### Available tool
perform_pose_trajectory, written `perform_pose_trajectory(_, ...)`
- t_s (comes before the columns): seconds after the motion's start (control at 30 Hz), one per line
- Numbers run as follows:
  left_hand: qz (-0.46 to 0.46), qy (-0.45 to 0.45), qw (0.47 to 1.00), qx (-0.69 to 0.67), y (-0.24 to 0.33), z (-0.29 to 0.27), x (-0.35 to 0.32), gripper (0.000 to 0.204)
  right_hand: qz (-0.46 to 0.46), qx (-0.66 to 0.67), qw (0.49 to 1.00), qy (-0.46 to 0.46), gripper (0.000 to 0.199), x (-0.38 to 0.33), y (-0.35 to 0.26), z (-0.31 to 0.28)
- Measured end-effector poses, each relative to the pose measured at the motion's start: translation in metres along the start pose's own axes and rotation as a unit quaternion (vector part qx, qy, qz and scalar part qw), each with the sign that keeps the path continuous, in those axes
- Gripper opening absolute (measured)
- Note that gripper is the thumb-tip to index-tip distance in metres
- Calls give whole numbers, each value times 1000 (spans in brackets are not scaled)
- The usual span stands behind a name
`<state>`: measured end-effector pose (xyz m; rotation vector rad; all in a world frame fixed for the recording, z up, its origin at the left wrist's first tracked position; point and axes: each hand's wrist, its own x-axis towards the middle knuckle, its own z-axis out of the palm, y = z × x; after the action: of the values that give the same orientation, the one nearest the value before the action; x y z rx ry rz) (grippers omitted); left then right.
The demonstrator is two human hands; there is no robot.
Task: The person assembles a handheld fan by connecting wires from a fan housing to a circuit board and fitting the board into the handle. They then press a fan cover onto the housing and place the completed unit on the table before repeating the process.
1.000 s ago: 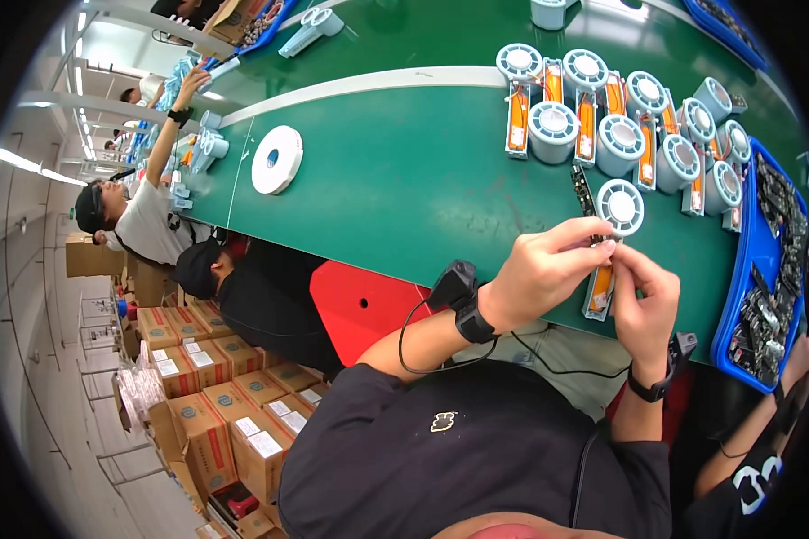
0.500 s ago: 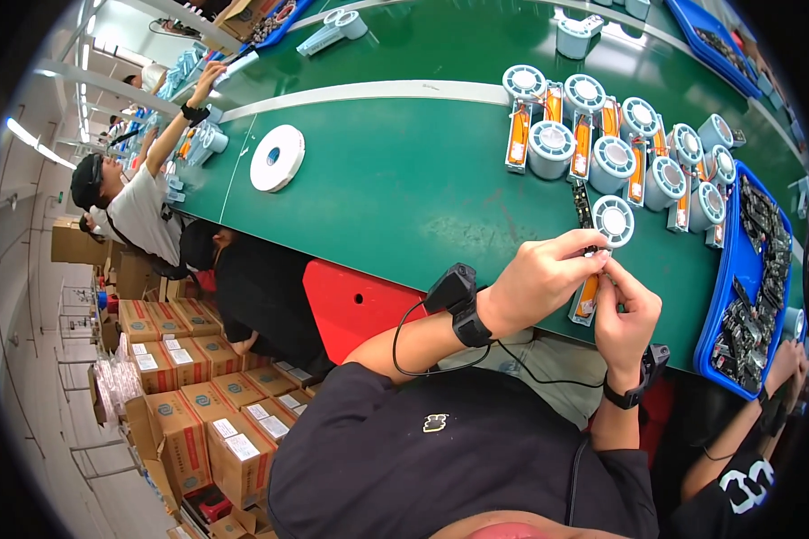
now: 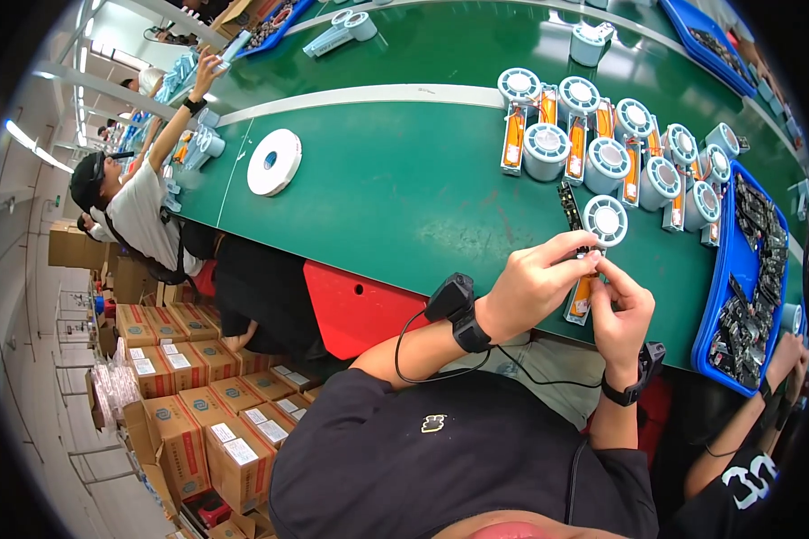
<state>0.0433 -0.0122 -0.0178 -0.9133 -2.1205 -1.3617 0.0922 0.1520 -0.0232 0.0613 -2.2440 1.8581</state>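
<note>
In front of me lies a pale blue handheld fan (image 3: 605, 221) with a round grilled head. Its handle holds an orange battery (image 3: 581, 295) and points toward me. My left hand (image 3: 535, 286) is closed in a pinch on a narrow dark circuit board (image 3: 569, 207), which sticks up beside the fan head. Close against it, my right hand (image 3: 624, 316) pinches at the handle's upper end; the small piece between its fingertips is hidden. Several similar fans (image 3: 608, 160) with orange batteries in their handles stand beyond my hands.
A blue tray (image 3: 703, 346) of dark circuit boards stands at the right, near another person's hands (image 3: 785, 362). A white tape roll (image 3: 274, 162) lies on the green table (image 3: 377, 198). At the left a co-worker (image 3: 144, 211) reaches across; cartons (image 3: 175, 440) are stacked below.
The circuit board's upper end has tipped slightly to the left with my left hand. Both hands stay pinched at the fan. At far left, the co-worker's raised hand has shifted slightly.
</note>
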Motion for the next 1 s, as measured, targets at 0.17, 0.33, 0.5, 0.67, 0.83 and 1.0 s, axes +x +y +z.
perform_pose_trajectory(0.17,3,-3,1000,-3,-3,2,-1,22,-79,-59,995,3,31,3,-5,3)
perform_pose_trajectory(0.33,1,-14,1000,9,-1,0,1,21,-89,-54,995,0,32,6,-5,2)
perform_pose_trajectory(0.5,35,-43,998,41,7,-10,8,22,-38,-15,999,29,21,6,-6,-9)
perform_pose_trajectory(0.67,-32,-192,980,48,2,-16,26,25,-67,-190,978,-55,9,6,-19,-38)
perform_pose_trajectory(0.83,-168,-310,933,-73,10,-13,45,21,36,-87,979,-179,10,17,-32,-32)
perform_pose_trajectory(1.0,188,-270,931,159,5,-12,74,13,99,-160,939,-288,14,38,-48,-59)
